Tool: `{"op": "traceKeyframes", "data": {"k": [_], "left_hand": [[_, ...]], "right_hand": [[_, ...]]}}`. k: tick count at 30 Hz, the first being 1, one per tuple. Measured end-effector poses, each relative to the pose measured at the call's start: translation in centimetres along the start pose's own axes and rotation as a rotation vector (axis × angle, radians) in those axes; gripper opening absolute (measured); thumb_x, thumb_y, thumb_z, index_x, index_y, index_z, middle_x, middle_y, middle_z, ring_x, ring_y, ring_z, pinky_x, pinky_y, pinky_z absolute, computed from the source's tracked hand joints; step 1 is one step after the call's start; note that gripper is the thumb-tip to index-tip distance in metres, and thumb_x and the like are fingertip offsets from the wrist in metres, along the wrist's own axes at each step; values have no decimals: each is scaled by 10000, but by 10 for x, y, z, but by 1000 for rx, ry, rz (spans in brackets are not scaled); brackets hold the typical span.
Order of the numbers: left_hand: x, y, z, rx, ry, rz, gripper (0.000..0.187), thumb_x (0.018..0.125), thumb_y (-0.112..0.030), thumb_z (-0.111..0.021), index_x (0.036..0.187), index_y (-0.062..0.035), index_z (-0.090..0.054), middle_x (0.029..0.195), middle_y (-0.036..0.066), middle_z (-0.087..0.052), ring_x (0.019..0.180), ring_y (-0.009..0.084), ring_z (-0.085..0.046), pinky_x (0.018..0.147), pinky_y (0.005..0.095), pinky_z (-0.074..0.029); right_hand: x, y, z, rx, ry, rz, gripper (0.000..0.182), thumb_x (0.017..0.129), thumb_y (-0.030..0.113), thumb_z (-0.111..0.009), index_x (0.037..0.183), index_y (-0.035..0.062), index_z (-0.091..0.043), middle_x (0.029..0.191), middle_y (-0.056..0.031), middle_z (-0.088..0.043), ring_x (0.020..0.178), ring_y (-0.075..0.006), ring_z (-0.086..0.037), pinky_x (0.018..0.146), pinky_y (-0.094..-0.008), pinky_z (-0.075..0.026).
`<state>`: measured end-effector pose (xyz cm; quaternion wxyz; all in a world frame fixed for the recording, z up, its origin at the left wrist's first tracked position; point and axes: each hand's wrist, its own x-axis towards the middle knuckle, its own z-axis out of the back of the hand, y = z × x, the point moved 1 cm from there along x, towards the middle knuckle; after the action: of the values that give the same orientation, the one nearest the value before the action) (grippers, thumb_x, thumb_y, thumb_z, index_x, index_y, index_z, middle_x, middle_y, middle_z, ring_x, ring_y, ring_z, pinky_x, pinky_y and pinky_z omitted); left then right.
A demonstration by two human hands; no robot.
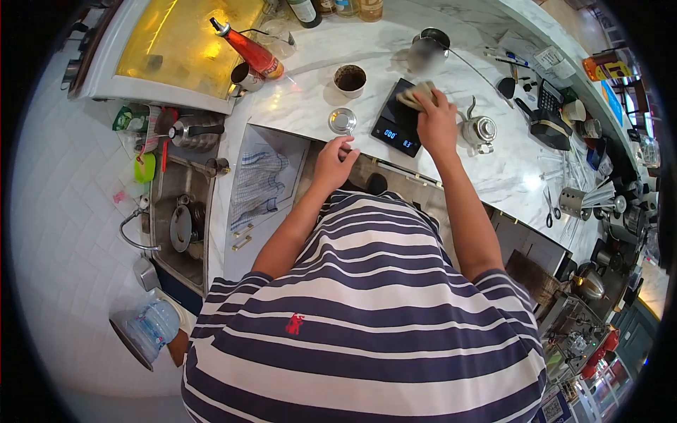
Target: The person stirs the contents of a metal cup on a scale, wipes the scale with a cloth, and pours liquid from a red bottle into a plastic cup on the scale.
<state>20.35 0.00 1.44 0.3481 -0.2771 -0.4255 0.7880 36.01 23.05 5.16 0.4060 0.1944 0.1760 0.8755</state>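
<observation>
White, grey-veined table (511, 166), glossy, marble-look, curving from 11 to 3 o'clock. Steel sink (187, 264) at 9 o'clock, beside herringbone tiles (70, 211). Right hand (437, 121) clamped on crumpled tan cloth (419, 94), over flat black scale (397, 121) at 1 o'clock. Left hand (334, 163), fingers curled, thumb apart, near round shiny metal dish (343, 120) at 12 o'clock. Metal kettle (481, 130), 2 o'clock.

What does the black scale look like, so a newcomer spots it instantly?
On the marble counter, find the silver kettle. Left of it, near the right hand and its cloth, lies the flat black scale. Unlike its neighbours, it shows glowing blue digits.
</observation>
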Motion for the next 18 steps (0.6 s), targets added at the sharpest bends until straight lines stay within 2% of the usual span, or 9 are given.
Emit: {"op": "traceKeyframes", "data": {"k": [3, 6, 7, 10, 14, 18], "left_hand": [[18, -1, -19, 17, 8, -28, 506, 915, -251, -785, 1362, -89, -613, 1049, 107, -699, 849, 228, -678, 801, 373, -561], [35, -5, -30, 80, 51, -41, 610, 905, -276, -789, 1437, -103, -547, 1091, 114, -689, 866, 248, -676, 815, 397, -557], [37, -7, -33, 105, 70, -40, 638, 902, -283, -791, 1456, -104, -528, 1109, 119, -685, 872, 254, -676, 820, 404, -556], [42, -13, -39, 173, 125, -32, 662, 884, -286, -804, 1454, -89, -529, 1168, 141, -664, 905, 274, -671, 840, 408, -552], [49, 7, -55, 210, 77, -142, 708, 873, -287, -816, 1485, -89, -519, 1122, 127, -657, 813, 232, -648, 808, 382, -546], [49, 7, -61, 161, 108, -87, 675, 863, -279, -824, 1449, -69, -562, 1113, 137, -674, 801, 229, -657, 788, 383, -550]], "right_hand": [[9, 8, -12, -230, 30, 155, 548, 882, 59, -640, 1353, 334, -693, 1520, -76, -520, 1173, -378, -589, 933, -514, -553], [-2, -7, -22, -412, 130, 316, 567, 903, 81, -627, 1379, 388, -663, 1563, -44, -479, 1196, -350, -577, 929, -533, -543], [-8, -12, -19, -411, 135, 317, 534, 910, 101, -629, 1364, 377, -680, 1551, -37, -498, 1206, -340, -568, 921, -534, -533], [-29, -24, -4, -398, 174, 259, 527, 904, 84, -629, 1344, 365, -701, 1546, -46, -509, 1201, -343, -570, 924, -529, -523], [-73, -42, 11, -270, 169, 85, 568, 866, -5, -624, 1326, 315, -721, 1544, -93, -512, 1205, -379, -563, 976, -522, -505], [-89, -52, 10, 74, 12, -109, 640, 834, -79, -600, 1365, 265, -698, 1519, -171, -507, 1256, -433, -529, 1069, -503, -466]]}}
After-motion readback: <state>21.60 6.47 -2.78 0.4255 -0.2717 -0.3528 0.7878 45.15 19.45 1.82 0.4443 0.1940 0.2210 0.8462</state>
